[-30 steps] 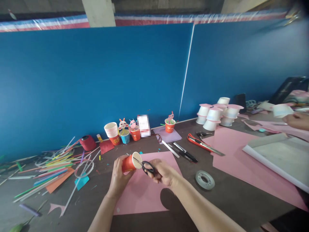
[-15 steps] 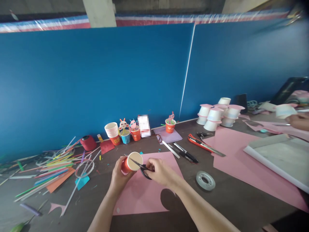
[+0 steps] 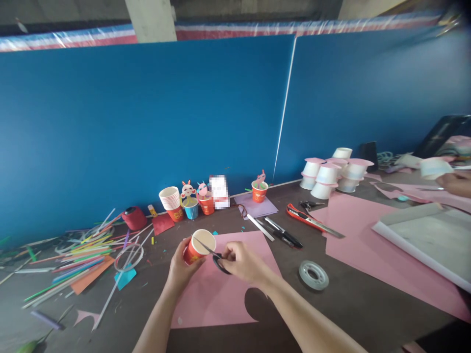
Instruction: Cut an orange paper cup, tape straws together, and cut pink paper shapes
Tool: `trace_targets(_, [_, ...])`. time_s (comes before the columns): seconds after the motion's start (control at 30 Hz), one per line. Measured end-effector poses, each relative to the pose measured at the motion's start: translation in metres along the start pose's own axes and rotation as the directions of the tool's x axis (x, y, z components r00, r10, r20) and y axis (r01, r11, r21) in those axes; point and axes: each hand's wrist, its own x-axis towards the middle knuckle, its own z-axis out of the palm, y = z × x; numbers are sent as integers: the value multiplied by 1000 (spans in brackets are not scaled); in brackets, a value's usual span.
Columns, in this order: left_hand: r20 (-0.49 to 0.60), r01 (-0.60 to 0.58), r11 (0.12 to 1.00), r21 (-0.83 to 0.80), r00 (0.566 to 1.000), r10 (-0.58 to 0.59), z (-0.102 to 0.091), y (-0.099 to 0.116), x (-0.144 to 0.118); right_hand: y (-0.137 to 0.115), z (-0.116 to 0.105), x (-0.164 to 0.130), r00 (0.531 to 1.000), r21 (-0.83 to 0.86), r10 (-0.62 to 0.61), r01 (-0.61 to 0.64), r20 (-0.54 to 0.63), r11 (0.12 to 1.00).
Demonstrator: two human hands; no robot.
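Note:
A red paper cup [image 3: 194,251] is tilted in my left hand [image 3: 181,267], its round pale end facing me. My right hand [image 3: 241,262] grips black-handled scissors [image 3: 218,262]. The scissor blades lie across the pale end of the cup and point to its upper left rim; whether they touch it or pierce it I cannot tell. Beneath both hands lies a sheet of pink paper [image 3: 221,304] with a round bite cut from its lower right side.
Drinking straws [image 3: 84,250] and a red thread spool [image 3: 134,217] lie left. Stacked paper cups [image 3: 170,198] and decorated cups [image 3: 191,208] stand at the back. Right are pens [image 3: 281,233], a utility knife [image 3: 312,221], a tape roll [image 3: 313,275], white cups [image 3: 326,179] and another person's hand [image 3: 456,184].
The cup has tipped slightly and shifted a little left in my left hand. The scissors stay across its end, with my right hand nearly still.

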Motion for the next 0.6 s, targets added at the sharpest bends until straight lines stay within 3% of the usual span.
trace_targets(0.07, [-41,25,998,-55,999,-27,0,1,1,1,-1,2,976,282,117,-167,184,945])
trace_targets(0.17, [-45,69,974,-218,996,-81,-1,9,1,1,-9,6,940,525,106,-273,325,806])
trace_targets(0.23, [-23,108,932,-345,992,-123,-1,16,0,2,-14,9,952,596,78,-248,296,764])
trace_targets(0.3, [-18,136,880,-456,987,-162,-1,23,-1,5,-18,12,984,595,89,-165,155,787])
trace_targets(0.37, [-16,149,836,-528,983,-185,-1,27,-2,11,-20,17,990,482,112,-58,-83,874])
trace_targets(0.43, [-14,153,810,-566,981,-195,1,28,-2,19,-21,21,952,272,73,11,-297,962])
trace_targets(0.5, [-4,159,798,-581,980,-198,1,27,-2,27,-23,24,912,45,8,11,-411,999])
trace_targets(0.6, [12,176,797,-578,978,-207,2,26,-2,36,-28,26,867,-227,-28,-99,-497,969])
